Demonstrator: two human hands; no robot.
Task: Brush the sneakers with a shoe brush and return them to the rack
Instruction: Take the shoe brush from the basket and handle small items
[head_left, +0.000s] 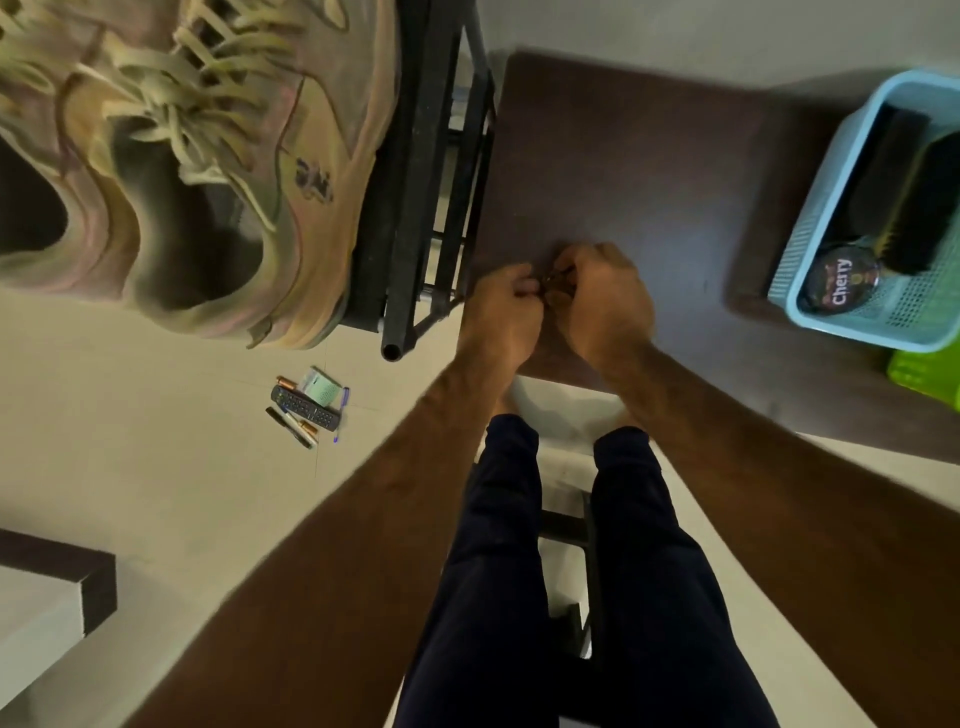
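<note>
Sneakers (208, 171) on the rack (415, 182) at ten o'clock — left hand (501, 306) and right hand (605, 301) meet over the table (649, 171), both pinching one small dark object (551, 280); brush (924, 218) at two o'clock.

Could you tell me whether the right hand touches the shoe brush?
Apart: the head view shows table between the right hand and the shoe brush.

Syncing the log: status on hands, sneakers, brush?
Left hand and right hand together, pinching small dark object. Beige lace-up sneakers on black metal rack. Black shoe brush untouched in light-blue plastic basket.
</note>
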